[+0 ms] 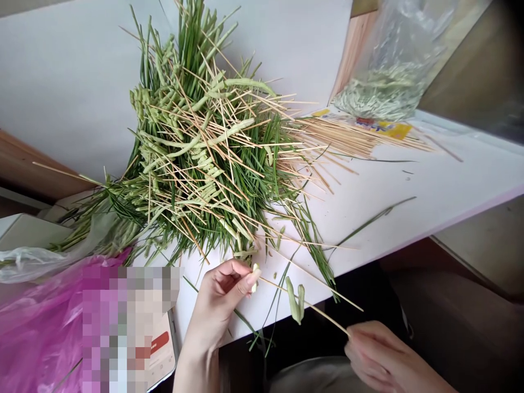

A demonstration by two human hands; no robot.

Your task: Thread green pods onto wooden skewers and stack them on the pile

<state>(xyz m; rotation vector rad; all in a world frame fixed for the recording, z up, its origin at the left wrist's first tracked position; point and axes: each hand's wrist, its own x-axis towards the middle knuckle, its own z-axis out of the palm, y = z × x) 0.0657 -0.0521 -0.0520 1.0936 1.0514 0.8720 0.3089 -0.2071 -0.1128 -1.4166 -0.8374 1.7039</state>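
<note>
Left hand [221,289] pinching pale bean piece [256,273] at skewer's far end; right hand [379,355] gripping wooden skewer [327,315] by near end, across front edge of tabletop [364,185]. Folded green bean [293,305] hangs mid-skewer.

Risks: skewer end hidden at fingertips, so hard push could prick thumb; off-centre piercing could split piece; sideways load could snap skewer. Loose stick [315,277] overhanging edge nearby: stray knock could drop it.
</note>
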